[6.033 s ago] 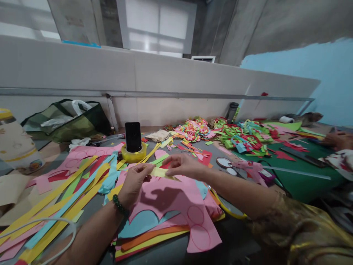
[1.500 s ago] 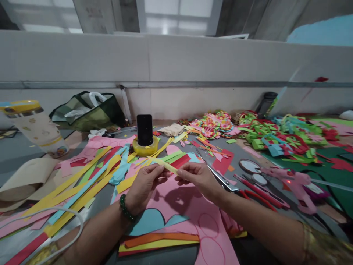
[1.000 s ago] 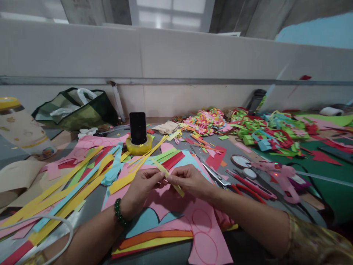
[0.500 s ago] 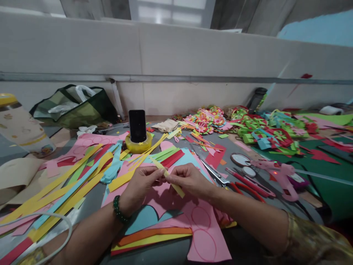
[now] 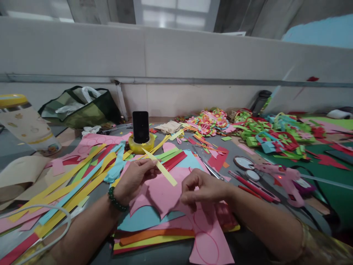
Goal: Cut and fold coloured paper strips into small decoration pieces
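- The step in hand looks to be handling a thin, pale-yellow strip, perhaps of paper (image 5: pixel 167 175), held above the cut pink sheet (image 5: pixel 162 193), slanting from far left to near right.
- The next move seems to call for a light touch, keeping the strip unbent.
- The person's left hand (image 5: pixel 132 180) pinches the strip narrowly near its middle.
- The right hand (image 5: pixel 205 186) hangs just right of it, apart, fingers loosely curled; whether they hide anything cannot be told.

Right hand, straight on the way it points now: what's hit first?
Probably the pale yellow strip held by the left hand; depth is unclear in this single view, so the right hand might pass above or below it.
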`<state>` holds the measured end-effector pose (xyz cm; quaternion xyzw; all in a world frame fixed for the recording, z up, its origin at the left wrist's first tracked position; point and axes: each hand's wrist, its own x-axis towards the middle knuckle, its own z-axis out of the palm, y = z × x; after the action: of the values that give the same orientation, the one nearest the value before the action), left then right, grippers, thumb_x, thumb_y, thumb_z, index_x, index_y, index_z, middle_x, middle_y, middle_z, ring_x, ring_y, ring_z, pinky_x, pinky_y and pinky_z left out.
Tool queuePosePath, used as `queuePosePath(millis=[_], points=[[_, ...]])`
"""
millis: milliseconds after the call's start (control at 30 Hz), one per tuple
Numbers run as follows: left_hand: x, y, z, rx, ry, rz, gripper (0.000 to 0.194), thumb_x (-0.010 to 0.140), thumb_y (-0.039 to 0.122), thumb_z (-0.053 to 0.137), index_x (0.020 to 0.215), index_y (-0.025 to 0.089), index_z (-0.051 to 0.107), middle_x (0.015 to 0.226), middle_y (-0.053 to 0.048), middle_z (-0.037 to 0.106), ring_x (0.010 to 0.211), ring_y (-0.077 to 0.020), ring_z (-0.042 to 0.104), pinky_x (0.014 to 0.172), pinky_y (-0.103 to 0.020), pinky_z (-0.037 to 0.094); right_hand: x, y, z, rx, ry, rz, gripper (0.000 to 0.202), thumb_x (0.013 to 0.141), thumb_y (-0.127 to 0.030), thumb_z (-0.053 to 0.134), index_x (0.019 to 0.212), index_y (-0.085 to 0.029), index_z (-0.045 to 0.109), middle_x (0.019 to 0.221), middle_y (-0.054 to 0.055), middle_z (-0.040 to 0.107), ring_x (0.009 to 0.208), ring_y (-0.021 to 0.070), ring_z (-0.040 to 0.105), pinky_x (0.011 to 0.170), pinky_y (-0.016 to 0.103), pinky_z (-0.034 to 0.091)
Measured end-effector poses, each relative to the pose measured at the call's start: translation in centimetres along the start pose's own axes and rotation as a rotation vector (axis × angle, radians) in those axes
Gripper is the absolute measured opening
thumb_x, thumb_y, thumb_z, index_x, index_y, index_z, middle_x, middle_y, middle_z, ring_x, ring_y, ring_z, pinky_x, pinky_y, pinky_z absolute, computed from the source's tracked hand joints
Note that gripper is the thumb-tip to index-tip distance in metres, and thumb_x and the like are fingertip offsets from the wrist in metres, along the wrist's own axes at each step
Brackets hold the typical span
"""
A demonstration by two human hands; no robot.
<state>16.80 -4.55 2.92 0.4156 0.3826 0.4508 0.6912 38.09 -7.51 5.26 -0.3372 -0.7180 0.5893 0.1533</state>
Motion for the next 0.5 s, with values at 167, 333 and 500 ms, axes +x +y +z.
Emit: queuePosePath(millis=[167,333,500], points=[[0.1,-0.1,0.1,0.038,-0.07,-0.056,0.02,0.069,0.03,0.07,0.061,0.012,0.066,0.058,-0.001,0.06,0.054,-0.0068,0.053,0.055,-0.017,0.04,0.3,0.5,-0.4,-0.361,0.397,-0.33,0.019,0.074,-0.027,0.066,0.091,-0.017,0.065,0.084,0.005,0.061,0.064,0.01,0.056,0.059,0.023,0.047],[-0.8,-0.9,1.2,0.108,-0.147,-0.066,0.023,0.07,0.031,0.069,0.06,0.011,0.065,0.058,-0.001,0.058,0.054,-0.0076,0.052,0.053,-0.017,0.039,1.3,1.4,0.1,-0.514,0.428,-0.569,0.013,0.081,-0.025,0.06,0.09,-0.021,0.069,0.094,0.007,0.059,0.085,0.014,0.057,0.071,0.024,0.048],[-1.3,-1.4,1.5,0.141,-0.189,-0.036,0.019,0.069,0.033,0.069,0.067,0.014,0.069,0.068,-0.003,0.061,0.062,-0.0096,0.053,0.057,-0.018,0.041,1.7,1.8,0.4,-0.482,0.356,-0.591,0.015,0.083,-0.03,0.058,0.085,-0.021,0.069,0.084,0.006,0.065,0.079,0.0145,0.059,0.073,0.028,0.046]])
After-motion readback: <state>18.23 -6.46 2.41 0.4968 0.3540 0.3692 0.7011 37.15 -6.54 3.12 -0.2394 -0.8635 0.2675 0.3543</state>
